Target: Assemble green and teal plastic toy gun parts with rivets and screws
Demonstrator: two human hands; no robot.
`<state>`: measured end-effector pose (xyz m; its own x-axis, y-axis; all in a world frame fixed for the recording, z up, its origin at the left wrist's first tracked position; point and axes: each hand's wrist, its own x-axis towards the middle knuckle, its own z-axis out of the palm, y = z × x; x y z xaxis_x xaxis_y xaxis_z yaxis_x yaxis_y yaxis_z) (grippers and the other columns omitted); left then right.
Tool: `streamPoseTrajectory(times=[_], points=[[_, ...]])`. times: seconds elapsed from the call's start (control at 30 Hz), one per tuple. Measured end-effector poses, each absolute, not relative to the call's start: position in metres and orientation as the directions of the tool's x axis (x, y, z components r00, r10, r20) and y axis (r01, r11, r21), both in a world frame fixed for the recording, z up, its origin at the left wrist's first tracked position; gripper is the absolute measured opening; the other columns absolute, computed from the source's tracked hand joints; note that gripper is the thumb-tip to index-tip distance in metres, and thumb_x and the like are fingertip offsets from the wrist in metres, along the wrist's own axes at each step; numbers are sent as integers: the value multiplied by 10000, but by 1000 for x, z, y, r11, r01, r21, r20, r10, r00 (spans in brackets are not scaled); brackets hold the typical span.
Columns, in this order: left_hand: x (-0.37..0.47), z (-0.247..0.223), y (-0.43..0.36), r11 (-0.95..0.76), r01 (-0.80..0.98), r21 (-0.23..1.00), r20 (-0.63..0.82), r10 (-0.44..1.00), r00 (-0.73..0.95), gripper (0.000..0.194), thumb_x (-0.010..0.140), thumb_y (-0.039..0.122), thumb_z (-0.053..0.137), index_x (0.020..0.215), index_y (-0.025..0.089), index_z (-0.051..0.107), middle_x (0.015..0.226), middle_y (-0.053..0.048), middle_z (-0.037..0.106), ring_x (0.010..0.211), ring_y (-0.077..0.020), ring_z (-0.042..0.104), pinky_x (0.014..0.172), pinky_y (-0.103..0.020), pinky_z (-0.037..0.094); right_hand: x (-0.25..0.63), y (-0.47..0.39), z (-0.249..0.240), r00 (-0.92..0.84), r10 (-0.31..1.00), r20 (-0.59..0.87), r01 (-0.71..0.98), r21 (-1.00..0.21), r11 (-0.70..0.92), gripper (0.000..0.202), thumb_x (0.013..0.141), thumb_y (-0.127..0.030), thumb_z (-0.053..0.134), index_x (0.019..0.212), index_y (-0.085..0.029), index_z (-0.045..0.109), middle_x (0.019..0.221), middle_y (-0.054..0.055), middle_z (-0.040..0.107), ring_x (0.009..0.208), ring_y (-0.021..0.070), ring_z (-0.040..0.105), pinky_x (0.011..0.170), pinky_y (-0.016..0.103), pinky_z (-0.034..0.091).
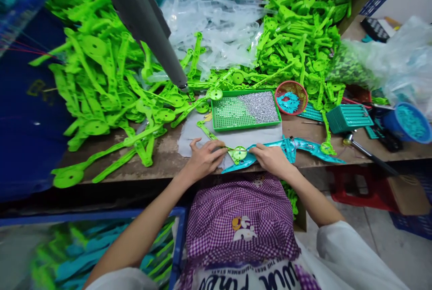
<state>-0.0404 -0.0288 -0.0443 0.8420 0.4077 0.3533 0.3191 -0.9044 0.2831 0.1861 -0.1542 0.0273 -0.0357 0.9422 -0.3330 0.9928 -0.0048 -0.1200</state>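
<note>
My left hand pinches what looks like a thin dark string beside a lime-green plastic arm with a round disc. On the other side of the disc, the fingertips of my right hand are pressed together on the string, which spans the disc. Under both hands, near the table edge, lies a curved turquoise plastic toy-bow-like piece; the right hand covers part of it. The green arm rests against its left half. Fine details between the fingertips are too small to make out.
A green tray of small metal screw-like parts stands ahead, beside a red basket of turquoise pieces. A grey power tool hangs above. Lime-green parts pile up left and right. A hammer-like tool lies right, near a blue bucket.
</note>
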Motion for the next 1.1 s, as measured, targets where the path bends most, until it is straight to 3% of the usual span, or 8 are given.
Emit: streamPoseTrajectory(times=[0.2,0.3,0.4,0.5,0.73,0.93,1.1], points=[[-27,-16,-37,-897,324,300,415,429,802,171,939,297,533,997,261,689,1118,-69,713,1091,-259,627,994,-520,186,181,-149,32,-27,932,-362,995,-99,-10,329,971,-209,369,1181,-230,621,1091,100,672,740,191,655,567,285,335],[-3,-7,-44,-923,220,314,396,338,853,199,954,297,510,1004,276,702,1148,-54,705,1087,-240,623,1018,-516,198,184,-149,29,-32,938,-344,989,-145,-19,329,983,-218,357,1190,-218,612,1116,94,679,773,194,662,599,280,359],[17,-11,-48,-918,112,381,291,234,928,244,976,313,471,1058,272,697,1128,-39,716,1037,-199,635,1032,-477,249,193,-153,24,-7,952,-307,962,-260,-77,304,998,-239,362,1192,-193,593,1133,96,683,837,191,659,673,275,393],[24,-19,-49,-897,127,423,236,245,940,279,984,336,449,1106,261,688,1120,-52,719,1032,-191,633,996,-434,317,206,-159,20,46,975,-218,900,-414,-135,246,995,-269,415,1137,-174,593,1053,87,694,868,181,641,738,274,411],[20,-18,-50,-921,126,370,257,231,938,271,987,317,447,1103,256,684,1061,-41,736,972,-177,657,1018,-431,306,222,-167,13,69,995,-74,743,-662,-101,205,945,-344,545,963,-167,647,894,45,648,812,151,586,766,264,426],[19,-16,-52,-932,150,330,265,244,933,304,982,307,464,1248,271,607,1056,-41,742,954,-176,665,1069,-449,256,222,-162,3,86,992,-96,758,-640,-128,198,936,-303,562,840,-167,670,806,19,609,756,138,555,730,254,393],[20,-16,-53,-940,138,311,236,217,947,283,987,281,435,1174,264,647,1046,-46,724,1003,-192,641,1076,-476,225,221,-156,4,160,976,-146,764,-609,-216,132,900,-273,614,858,-161,670,809,14,612,752,133,549,706,245,368]])
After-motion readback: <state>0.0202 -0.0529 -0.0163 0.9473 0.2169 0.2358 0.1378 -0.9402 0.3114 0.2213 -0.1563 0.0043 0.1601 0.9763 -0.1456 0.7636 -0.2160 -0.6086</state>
